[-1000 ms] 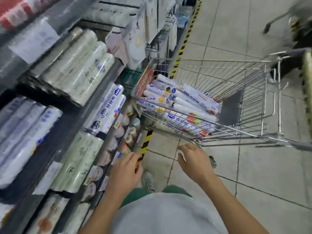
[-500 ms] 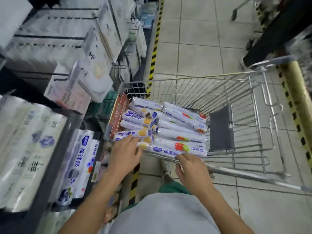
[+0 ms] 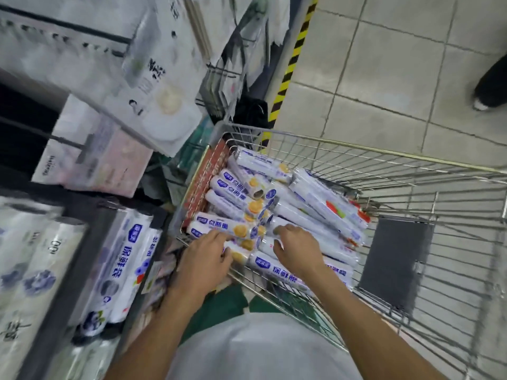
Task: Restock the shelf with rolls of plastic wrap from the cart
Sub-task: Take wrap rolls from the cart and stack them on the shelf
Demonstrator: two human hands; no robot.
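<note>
A wire shopping cart (image 3: 384, 152) stands in front of me with several white-and-blue rolls of plastic wrap (image 3: 315, 196) piled in its near left corner. Both hands are down in the pile. My left hand (image 3: 205, 259) curls its fingers and thumb around a short roll (image 3: 240, 249) at the cart's near edge. Just to its right, my right hand (image 3: 297, 249) has its fingers bent over a longer roll (image 3: 337, 256) and grips it. The shelf (image 3: 63, 297) on my left holds similar rolls (image 3: 120, 259) standing side by side.
Flat white packets (image 3: 164, 86) hang on pegs above the shelf, close to the cart's left side. A yellow-black floor stripe (image 3: 290, 64) runs along the shelving. Someone's dark trouser leg and foot (image 3: 491, 86) are at the far right on the tiled floor. The cart's grey seat flap (image 3: 395, 264) lies to the right of the rolls.
I have leaned over the cart. Both hands went from the near rim down into the pile and closed around rolls.
</note>
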